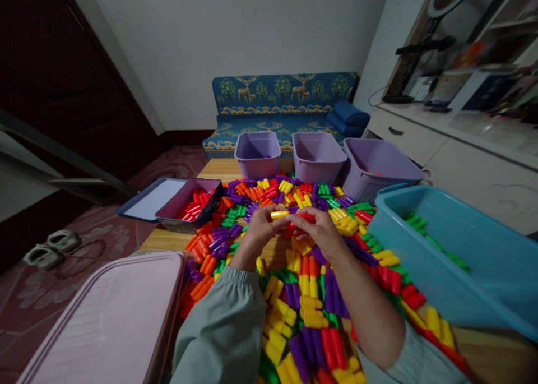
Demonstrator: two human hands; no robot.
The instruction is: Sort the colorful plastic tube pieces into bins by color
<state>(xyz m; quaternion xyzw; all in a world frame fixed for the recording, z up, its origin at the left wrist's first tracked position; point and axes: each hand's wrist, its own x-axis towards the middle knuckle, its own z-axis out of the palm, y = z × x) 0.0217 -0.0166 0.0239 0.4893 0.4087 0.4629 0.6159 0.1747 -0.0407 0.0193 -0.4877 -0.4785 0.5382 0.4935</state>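
Both my hands are close together over the middle of the wooden table, above a heap of coloured plastic pieces. My left hand (pixel 264 227) is closed around a yellow plastic piece (pixel 279 214) shaped like a short tube. My right hand (pixel 316 230) grips a red plastic piece (pixel 306 218), which lies right beside the yellow one. Whether the two pieces are joined, I cannot tell. Around and below my hands are many more pieces in yellow, purple (pixel 311 345), green, orange (pixel 203 287) and red (pixel 333 347), several lying as joined pairs.
Three lilac bins (pixel 257 168) line the far side. A turquoise tub (pixel 428 277) with green pieces stands right, and an open box (pixel 179 225) with red pieces left. A pink-lidded container (pixel 113 311) is near left. Beyond are a patterned sofa (pixel 277 123) and a white cabinet (pixel 471 174).
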